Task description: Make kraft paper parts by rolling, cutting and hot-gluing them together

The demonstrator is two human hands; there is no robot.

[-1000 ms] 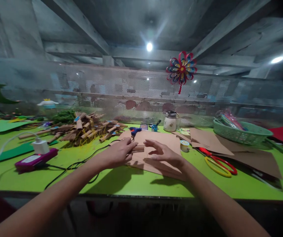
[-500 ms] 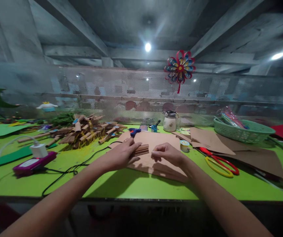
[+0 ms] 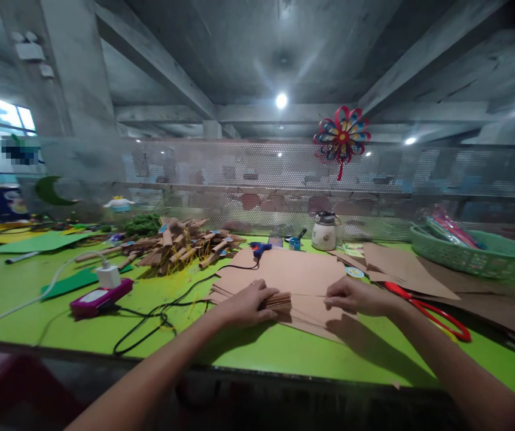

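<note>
My left hand (image 3: 243, 304) is closed on a folded strip of brown corrugated card (image 3: 279, 301), holding it down on a stack of brown paper sheets (image 3: 284, 272). To the right of the strip my right hand (image 3: 353, 296) has its fingers curled, pinching the edge of a brown sheet. Both hands lie near the front of the green table (image 3: 60, 311).
A pile of rolled brown paper pieces (image 3: 180, 245) lies at the back left. A blue glue gun (image 3: 260, 247) with a black cable, a purple phone with charger (image 3: 100, 296), red scissors (image 3: 436, 314), a green basket (image 3: 472, 254) and a white jar (image 3: 324, 231) are around.
My left hand has closed on the folded strip and drawn it nearer the front edge. My right hand went from spread fingers to a pinch on the brown paper. The view shifted.
</note>
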